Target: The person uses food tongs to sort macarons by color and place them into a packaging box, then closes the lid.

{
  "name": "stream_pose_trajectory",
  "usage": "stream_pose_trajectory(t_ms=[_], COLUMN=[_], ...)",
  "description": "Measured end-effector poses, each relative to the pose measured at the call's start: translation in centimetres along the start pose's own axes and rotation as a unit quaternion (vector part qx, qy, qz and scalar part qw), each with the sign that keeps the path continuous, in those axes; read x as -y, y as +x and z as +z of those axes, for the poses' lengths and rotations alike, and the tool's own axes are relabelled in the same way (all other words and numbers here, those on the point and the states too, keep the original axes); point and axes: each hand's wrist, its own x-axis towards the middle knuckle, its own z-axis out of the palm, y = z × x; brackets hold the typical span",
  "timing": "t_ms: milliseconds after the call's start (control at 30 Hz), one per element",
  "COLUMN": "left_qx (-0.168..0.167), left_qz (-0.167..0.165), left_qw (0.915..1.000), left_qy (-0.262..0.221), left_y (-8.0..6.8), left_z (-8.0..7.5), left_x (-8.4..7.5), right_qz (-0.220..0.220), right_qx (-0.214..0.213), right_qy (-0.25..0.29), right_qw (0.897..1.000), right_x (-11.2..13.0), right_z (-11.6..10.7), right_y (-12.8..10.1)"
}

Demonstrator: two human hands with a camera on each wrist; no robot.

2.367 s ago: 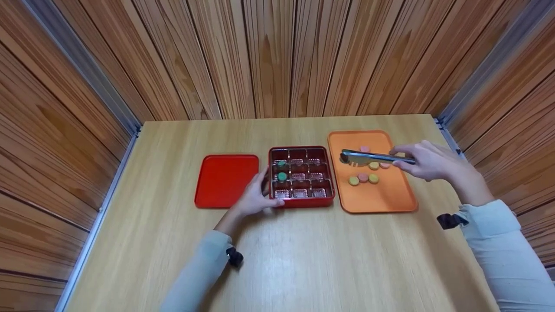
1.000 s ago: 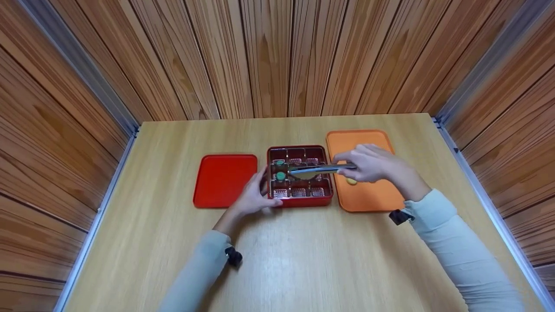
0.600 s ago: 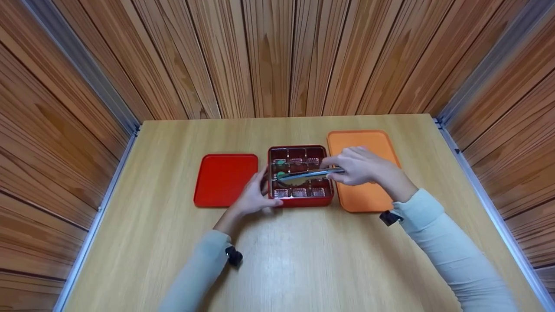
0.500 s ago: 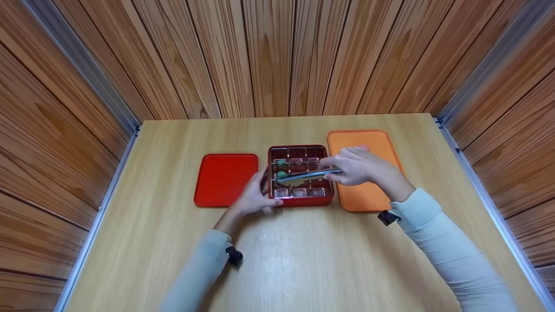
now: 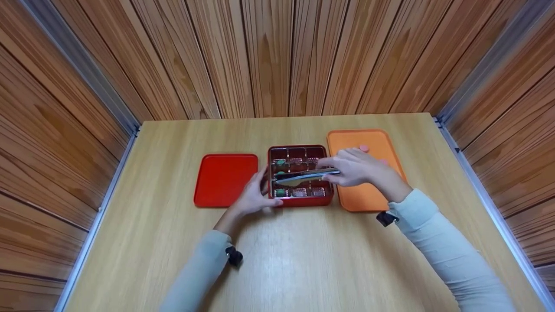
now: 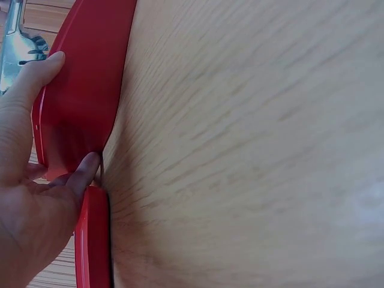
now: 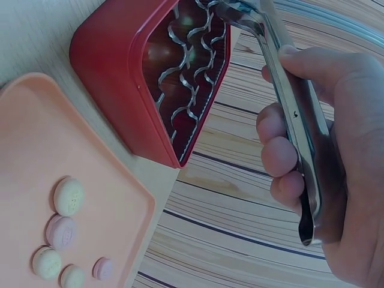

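Observation:
My left hand (image 5: 253,197) grips the front left corner of a dark red box (image 5: 305,202), thumb on the front wall and fingers along the left side. A clear divided insert inside the box makes nine compartments. Green macarons show in its left column, one in the front left compartment (image 5: 280,192) and one at the back left (image 5: 280,161); the middle one is partly covered. My right hand (image 5: 353,167) holds metal tongs (image 7: 294,114), their tips low over the left column and slightly spread. Nothing shows between the tips in the head view.
Right of the box lies an orange tray (image 5: 364,201) with pink and yellow macarons, including a yellow macaron (image 7: 69,196) and a pink macaron (image 7: 61,232); my right hand hides most from above. A flat red lid (image 5: 225,180) lies left of the box on the wooden table (image 5: 303,260).
My right hand has carried the tongs leftward from over the orange tray to the box. A green macaron now shows in the front left compartment, and the tong tips have parted. My left hand stays put.

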Motion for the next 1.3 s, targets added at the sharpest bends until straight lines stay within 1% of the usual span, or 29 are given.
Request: stream_pose_trajectory(t_ms=[133, 333, 433, 533, 667, 833, 1133, 1300], left_qx=[0.001, 0.000, -0.003, -0.001, 0.007, 0.010, 0.003, 0.008], left_qz=[0.004, -0.001, 0.003, 0.002, 0.000, -0.006, -0.023, -0.032], left_qw=[0.9999, 1.0000, 1.0000, 1.0000, 0.9999, 0.9998, 0.9996, 0.9992], left_qy=[-0.010, 0.002, 0.008, -0.001, -0.015, -0.013, -0.017, -0.023], left_y=[0.0, 0.0, 0.1, 0.1, 0.1, 0.1, 0.1, 0.1], left_z=[0.0, 0.0, 0.0, 0.0, 0.0, 0.0, 0.1, 0.2], left_x=[-0.1, 0.0, 0.0, 0.0, 0.0, 0.0, -0.1, -0.1], right_qz=[-0.002, 0.032, 0.049, 0.056, 0.058, 0.061, 0.083, 0.104], right_qx=[-0.005, -0.002, -0.005, -0.013, -0.026, -0.034, -0.057, -0.058], right_qy=[-0.005, -0.019, -0.017, -0.011, 0.000, 0.003, 0.015, 0.024], right_qw=[1.000, 0.999, 0.999, 0.998, 0.998, 0.998, 0.995, 0.993], right_x=[-0.1, -0.3, -0.5, -1.0, -1.7, -3.0, -5.2, -6.4], right_z=[0.0, -0.2, -0.3, -0.2, -0.3, -0.5, -0.8, -0.9], right_y=[-0.1, -0.4, -0.8, -1.3, -1.9, -2.9, -4.8, -5.8])
